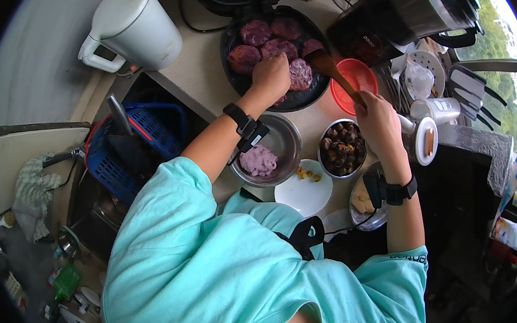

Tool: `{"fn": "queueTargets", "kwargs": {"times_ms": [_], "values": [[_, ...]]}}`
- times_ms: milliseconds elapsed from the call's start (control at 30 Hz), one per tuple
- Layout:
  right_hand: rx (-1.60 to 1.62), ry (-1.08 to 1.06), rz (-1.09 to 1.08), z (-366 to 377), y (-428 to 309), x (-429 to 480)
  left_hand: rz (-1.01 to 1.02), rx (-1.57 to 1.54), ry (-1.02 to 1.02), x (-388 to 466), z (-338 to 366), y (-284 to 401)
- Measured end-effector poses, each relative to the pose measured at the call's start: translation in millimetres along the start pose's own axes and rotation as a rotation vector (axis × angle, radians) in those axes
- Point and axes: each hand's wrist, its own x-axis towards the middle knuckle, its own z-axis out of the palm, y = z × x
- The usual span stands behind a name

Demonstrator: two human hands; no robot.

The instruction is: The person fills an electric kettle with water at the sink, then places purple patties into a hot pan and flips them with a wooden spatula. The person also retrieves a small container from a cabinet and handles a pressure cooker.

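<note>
My right hand [375, 117] grips the handle of a wooden spatula [336, 72], whose blade lies over the right side of a round black electric pan [276, 108]. My left hand [272, 77] is over the near left part of that pan, its fingers bent down; whether it holds anything is hidden. Several purple patties [278, 47] lie in the pan. A paler patty [300, 74] is between the left hand and the spatula blade. Below the pan, a steel bowl [291, 135] holds purple dough [258, 160]. A white plate [302, 199] bears small yellow pieces [307, 174].
A bowl of dark chunks [342, 148] and a red plastic basket [354, 84] stand right of centre. Under the right forearm is a bowl of pale dough [362, 198]. A white kettle [141, 30] and a blue basket [143, 126] are left, a black blender [393, 13] right.
</note>
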Motion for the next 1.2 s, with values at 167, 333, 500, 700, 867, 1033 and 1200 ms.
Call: {"fn": "queueTargets", "kwargs": {"times_ms": [167,333,500,700,867,1033,1200], "values": [[0.054,-0.024,0.091,-6,16,-24,0.093,-0.14,0.059,-14,22,20],[0.04,-0.017,0.064,-6,17,-29,0.145,-0.014,0.045,-28,16,14],[-0.089,-0.024,0.036,-3,9,-30,0.217,-0.076,0.239,-41,-23,-1],[-0.07,-0.024,-0.057,7,1,-18,0.22,-0.095,0.257,-59,-63,-23],[-0.083,-0.181,0.1,8,-6,-13,0.16,-0.102,0.222,-72,-67,-31],[0.114,-0.314,0.002,-10,-12,-16,0.172,-0.139,0.199,-79,-63,-27],[0.144,-0.512,0.099,-29,-17,-10,0.185,-0.19,0.193,-74,-62,-24]]}}
